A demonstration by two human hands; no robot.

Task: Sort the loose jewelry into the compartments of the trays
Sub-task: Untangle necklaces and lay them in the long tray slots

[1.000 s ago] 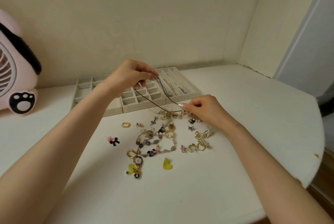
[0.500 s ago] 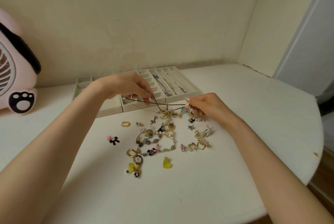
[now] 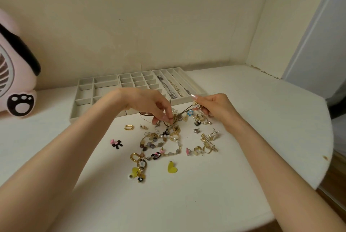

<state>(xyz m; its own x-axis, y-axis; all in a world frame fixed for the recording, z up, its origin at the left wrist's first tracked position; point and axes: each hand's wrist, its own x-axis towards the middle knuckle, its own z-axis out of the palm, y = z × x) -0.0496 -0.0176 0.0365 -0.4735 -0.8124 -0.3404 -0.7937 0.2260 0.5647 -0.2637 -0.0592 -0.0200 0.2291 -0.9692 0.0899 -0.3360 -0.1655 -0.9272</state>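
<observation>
On the white desk nearest lies a yellow heart, then the loose pile with a bead strand, a bow off to the left and a star clip to the right. Just past it, the left hand curls down and pinches a brown cord over the pile; the right hand pinches the cord's other end, index finger straight. Behind them three trays stand side by side, chains lying in the right one's long slots. A pink fan sits far left
</observation>
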